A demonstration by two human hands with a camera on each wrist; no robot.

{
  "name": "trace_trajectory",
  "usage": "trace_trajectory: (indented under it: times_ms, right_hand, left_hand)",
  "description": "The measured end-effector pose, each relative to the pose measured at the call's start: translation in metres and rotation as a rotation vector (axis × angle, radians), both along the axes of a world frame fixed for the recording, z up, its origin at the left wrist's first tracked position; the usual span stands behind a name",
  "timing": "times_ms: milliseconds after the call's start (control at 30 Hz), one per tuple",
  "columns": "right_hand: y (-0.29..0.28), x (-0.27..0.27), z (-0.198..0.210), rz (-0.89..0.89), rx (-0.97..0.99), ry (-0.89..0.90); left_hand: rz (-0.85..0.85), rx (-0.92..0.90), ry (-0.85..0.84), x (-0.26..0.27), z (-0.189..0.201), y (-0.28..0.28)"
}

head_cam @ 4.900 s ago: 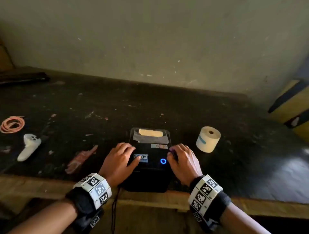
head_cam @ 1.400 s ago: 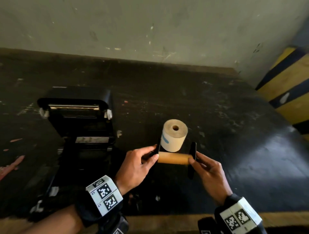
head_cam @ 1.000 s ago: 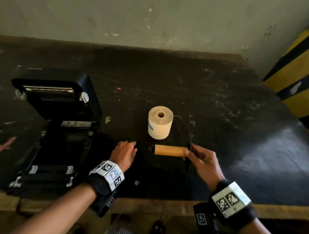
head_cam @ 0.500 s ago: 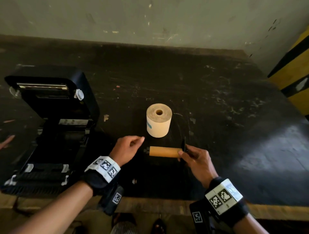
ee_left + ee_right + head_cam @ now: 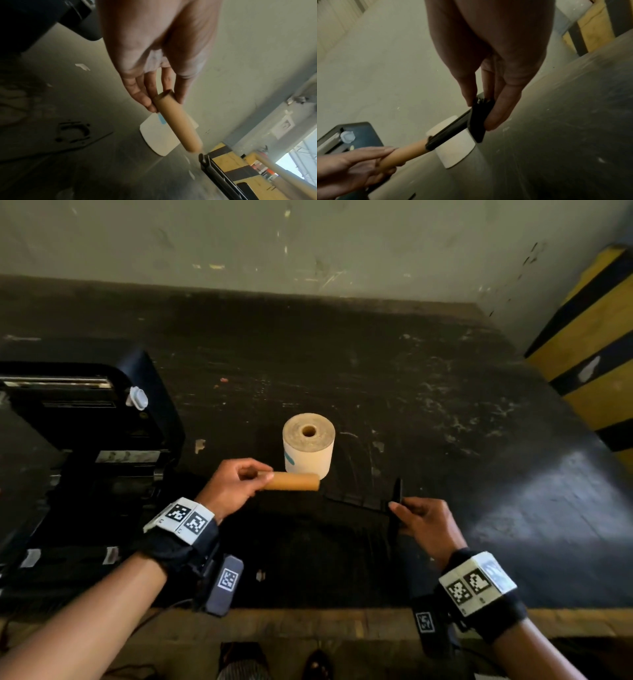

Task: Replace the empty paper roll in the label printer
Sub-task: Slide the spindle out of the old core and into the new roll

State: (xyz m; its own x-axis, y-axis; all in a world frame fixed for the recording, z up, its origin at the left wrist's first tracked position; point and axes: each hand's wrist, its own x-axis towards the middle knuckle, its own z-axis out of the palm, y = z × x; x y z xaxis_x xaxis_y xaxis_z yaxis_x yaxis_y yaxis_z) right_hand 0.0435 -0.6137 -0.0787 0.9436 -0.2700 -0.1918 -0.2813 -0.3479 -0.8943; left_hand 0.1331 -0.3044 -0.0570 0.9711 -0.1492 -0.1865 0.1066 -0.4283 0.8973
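My left hand (image 5: 236, 481) pinches one end of the empty brown cardboard core (image 5: 291, 481), also seen in the left wrist view as the core (image 5: 176, 121). My right hand (image 5: 416, 517) pinches the flange end of the black roll spindle (image 5: 373, 498), whose shaft (image 5: 447, 134) points at the core's open end (image 5: 412, 151). Core and spindle are almost fully apart, held above the table. The full paper roll (image 5: 308, 445) stands on end just behind them. The black label printer (image 5: 89, 446) sits at the left with its lid raised.
The dark, scuffed tabletop (image 5: 445, 440) stretches right of the roll. A grey wall (image 5: 308, 241) runs along the back. A yellow-and-black striped post (image 5: 596, 354) stands at the right. The table's wooden front edge (image 5: 308, 621) is near my wrists.
The printer lid was opened and the spindle with the empty core lifted out. In the last half second my left hand took the core's end and drew it leftward off the spindle.
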Motion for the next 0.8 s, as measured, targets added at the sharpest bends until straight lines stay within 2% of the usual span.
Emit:
trace_trajectory:
  times_ms: [100, 333, 467, 567, 700, 800]
  right_hand:
    - [0.01, 0.002, -0.014, 0.091, -0.079, 0.114]
    - [0.048, 0.007, -0.025, 0.239, -0.135, 0.36]
    - [0.052, 0.008, -0.026, 0.196, -0.148, 0.357]
    - [0.048, 0.01, -0.019, 0.241, -0.183, 0.385]
    - [0.04, 0.028, 0.0, 0.281, -0.384, 0.205]
    - [0.051, 0.051, 0.022, 0.378, -0.49, 0.005]
  left_hand:
    - [0.034, 0.039, 0.028, -0.002, -0.018, -0.003]
    - [-0.082, 0.131, 0.025, -0.027, -0.046, -0.023]
    - [-0.14, 0.213, -0.042, -0.029, -0.048, -0.021]
    - [-0.121, 0.194, -0.037, -0.026, -0.047, -0.021]
    - [0.047, 0.073, -0.022, -0.015, -0.035, -0.029]
    - [0.124, -0.059, 0.086, -0.002, -0.027, -0.036]
